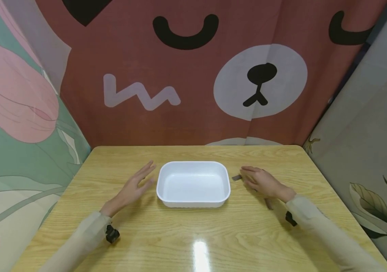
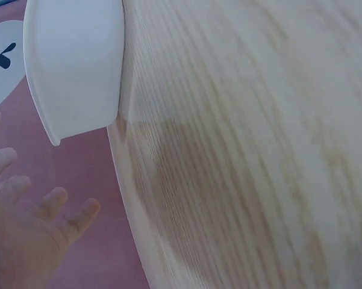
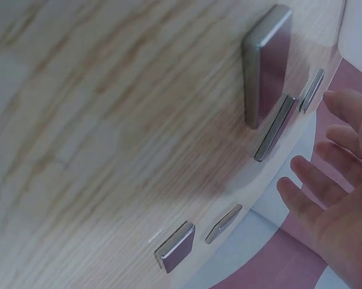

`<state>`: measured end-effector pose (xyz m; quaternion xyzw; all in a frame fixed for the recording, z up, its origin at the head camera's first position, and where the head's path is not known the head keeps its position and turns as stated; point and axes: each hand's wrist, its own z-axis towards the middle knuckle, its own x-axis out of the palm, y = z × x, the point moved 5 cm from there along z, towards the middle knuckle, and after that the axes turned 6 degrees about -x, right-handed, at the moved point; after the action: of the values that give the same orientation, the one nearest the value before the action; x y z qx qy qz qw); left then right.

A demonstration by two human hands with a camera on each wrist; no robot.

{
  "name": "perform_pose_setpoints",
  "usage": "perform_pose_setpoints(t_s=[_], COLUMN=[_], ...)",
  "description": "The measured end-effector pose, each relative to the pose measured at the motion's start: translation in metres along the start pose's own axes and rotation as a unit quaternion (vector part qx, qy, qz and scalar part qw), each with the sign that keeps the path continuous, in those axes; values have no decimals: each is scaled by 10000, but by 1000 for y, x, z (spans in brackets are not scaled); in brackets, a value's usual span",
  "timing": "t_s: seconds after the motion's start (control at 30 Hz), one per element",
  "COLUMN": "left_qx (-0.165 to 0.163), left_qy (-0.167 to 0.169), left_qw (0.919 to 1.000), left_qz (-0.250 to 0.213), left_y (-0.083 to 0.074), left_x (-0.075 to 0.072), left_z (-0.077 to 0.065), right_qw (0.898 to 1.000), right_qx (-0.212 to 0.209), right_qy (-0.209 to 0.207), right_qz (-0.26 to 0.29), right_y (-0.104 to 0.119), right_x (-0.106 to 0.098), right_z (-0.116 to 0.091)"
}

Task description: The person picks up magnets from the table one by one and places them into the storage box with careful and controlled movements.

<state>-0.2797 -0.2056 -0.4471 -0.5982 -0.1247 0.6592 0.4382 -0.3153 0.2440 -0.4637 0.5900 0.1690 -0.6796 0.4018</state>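
A white rectangular plastic tray (image 1: 193, 204) stands in the middle of the table, with nothing visible inside. To its left my left hand (image 1: 130, 190) hovers above the tabletop, fingers spread and holding nothing. On the tray's other side is my right hand (image 1: 263, 182), its fingers loosely extended above several flat, shiny metal pieces. The right wrist view shows a thick block-like piece (image 3: 268, 69), a narrow bar (image 3: 275, 128), and a small squarish piece (image 3: 176, 247) lying on the wood. From the head camera, a grey piece (image 1: 236, 177) shows by the fingertips; the hand covers others.
The light wood table (image 1: 180, 234) ends at a curtain (image 1: 193, 124) printed with a bear face. More curtains hang at the left and right. Each wrist carries a small black device (image 1: 112, 234).
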Motion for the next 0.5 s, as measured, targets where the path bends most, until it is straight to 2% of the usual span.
perform_pose_setpoints(t_s=[0.5], left_qx=[117], left_qy=[229], left_qw=[9996], left_qz=[87], left_y=[-3], left_x=[8], left_z=[0], right_qw=[10000], right_qx=[-56], right_qy=[42], right_qz=[-33], right_y=[1], right_x=[5], right_z=[1])
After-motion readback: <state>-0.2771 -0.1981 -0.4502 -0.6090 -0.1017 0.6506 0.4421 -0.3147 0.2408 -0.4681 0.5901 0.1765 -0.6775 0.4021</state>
